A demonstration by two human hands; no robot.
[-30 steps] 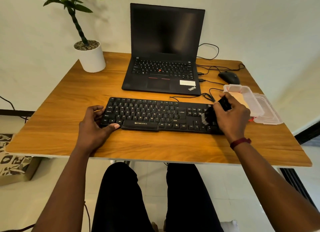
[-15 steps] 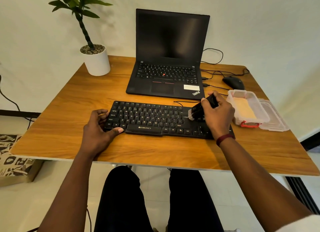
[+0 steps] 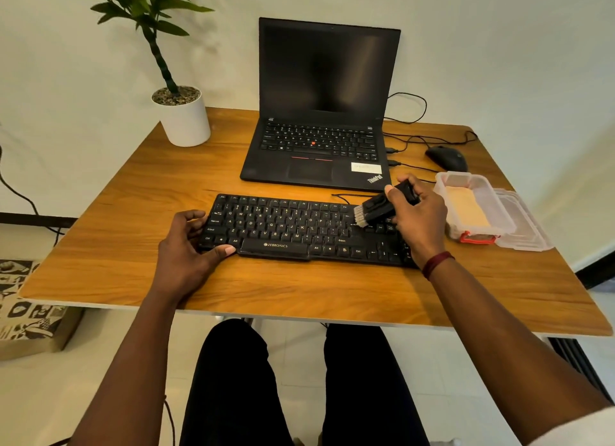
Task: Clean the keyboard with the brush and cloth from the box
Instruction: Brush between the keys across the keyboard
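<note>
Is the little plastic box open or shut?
Open. The box has no lid on; the clear lid lies beside it, and a tan cloth shows inside.

Plain off-white wall (image 3: 499, 46) behind, soft warm light. Wood-grain desk (image 3: 299, 289) w/ white edge, centre. Pale tiled floor (image 3: 100, 395) below; dark skirting (image 3: 33, 218) at left, b&w patterned box (image 3: 30, 312) on floor nr desk's left corner.

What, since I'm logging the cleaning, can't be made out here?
Head view:
- keyboard right end: hidden by the right hand.
- brush handle: mostly inside that hand.
- bristles touching keys or not: too small.
- box contents: tan, too blurred to name.
</note>
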